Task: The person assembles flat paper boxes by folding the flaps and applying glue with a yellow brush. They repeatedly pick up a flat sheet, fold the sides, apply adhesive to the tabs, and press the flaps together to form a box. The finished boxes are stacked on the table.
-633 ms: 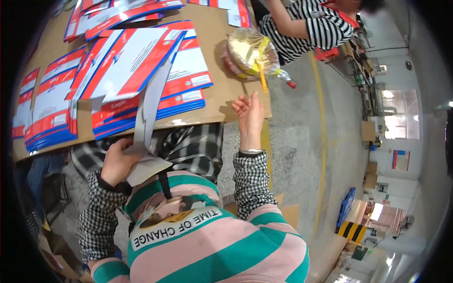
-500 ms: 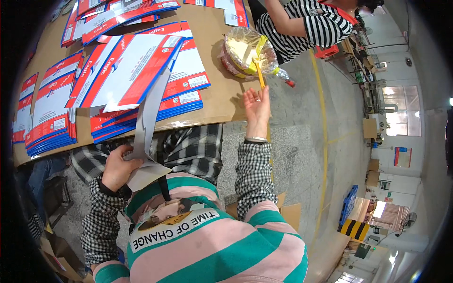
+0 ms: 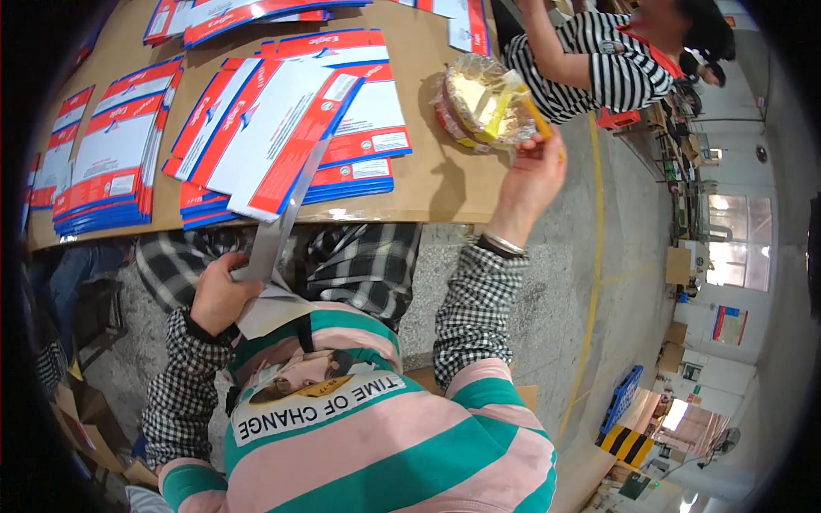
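Observation:
My left hand [image 3: 222, 295] is closed on the near end of a folded cardboard carton blank [image 3: 269, 128], grey inside and printed red, white and blue outside. The blank slants up over the table edge, and its far part lies above a stack of similar blanks [image 3: 368, 111]. To the right, my right hand [image 3: 528, 184] pinches a yellow stick [image 3: 540, 121] at the rim of a plastic-lined bowl [image 3: 457, 120]. Pale yellow paste [image 3: 479, 98] fills the bowl. The stick's lower end is hard to make out there.
More stacks of printed blanks [image 3: 111, 162] cover the left and far parts of the brown table [image 3: 419, 188]. A person in a striped shirt [image 3: 590, 68] is beyond the bowl. Cardboard boxes [image 3: 94, 427] stand on the floor at lower left.
My right hand has gone from open, fingers spread below the yellow stick, to pinching it, and has moved right and away. The view has shifted slightly; my left hand keeps its hold.

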{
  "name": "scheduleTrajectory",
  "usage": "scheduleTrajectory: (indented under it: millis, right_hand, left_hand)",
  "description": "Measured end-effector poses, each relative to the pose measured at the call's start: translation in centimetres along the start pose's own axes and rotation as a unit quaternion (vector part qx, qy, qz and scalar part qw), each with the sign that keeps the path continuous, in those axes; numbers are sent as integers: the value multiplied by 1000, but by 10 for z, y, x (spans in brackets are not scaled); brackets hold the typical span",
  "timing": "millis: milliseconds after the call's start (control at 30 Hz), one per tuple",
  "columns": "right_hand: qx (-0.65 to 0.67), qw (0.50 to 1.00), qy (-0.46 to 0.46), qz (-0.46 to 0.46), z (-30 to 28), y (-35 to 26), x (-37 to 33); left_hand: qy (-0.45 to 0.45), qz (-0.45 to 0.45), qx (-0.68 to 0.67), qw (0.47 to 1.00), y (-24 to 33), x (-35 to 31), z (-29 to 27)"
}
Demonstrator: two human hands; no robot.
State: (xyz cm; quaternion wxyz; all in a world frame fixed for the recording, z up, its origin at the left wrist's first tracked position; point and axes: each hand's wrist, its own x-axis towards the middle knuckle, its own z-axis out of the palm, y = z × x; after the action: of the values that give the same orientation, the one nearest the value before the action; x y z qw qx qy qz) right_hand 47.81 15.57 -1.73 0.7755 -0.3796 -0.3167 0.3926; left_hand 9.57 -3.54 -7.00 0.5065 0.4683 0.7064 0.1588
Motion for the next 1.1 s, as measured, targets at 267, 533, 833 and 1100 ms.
scheduleTrajectory:
  millis: [267, 533, 833, 1100]
  right_hand:
    - [63, 962, -248, 92, 44, -56, -76]
    - [1, 870, -398, 292, 65, -16, -166]
    - [-40, 811, -457, 363, 80, -24, -175]
    - [-105, 811, -480, 319, 98, -22, -183]
  left_hand:
    - [59, 73, 58, 994, -2, -1, 2]
    - [51, 36, 67, 996, 7, -15, 10]
    - [-19, 39, 120, 992, 6, -12, -1]
    - [-60, 138, 178, 972, 6, -7, -14]
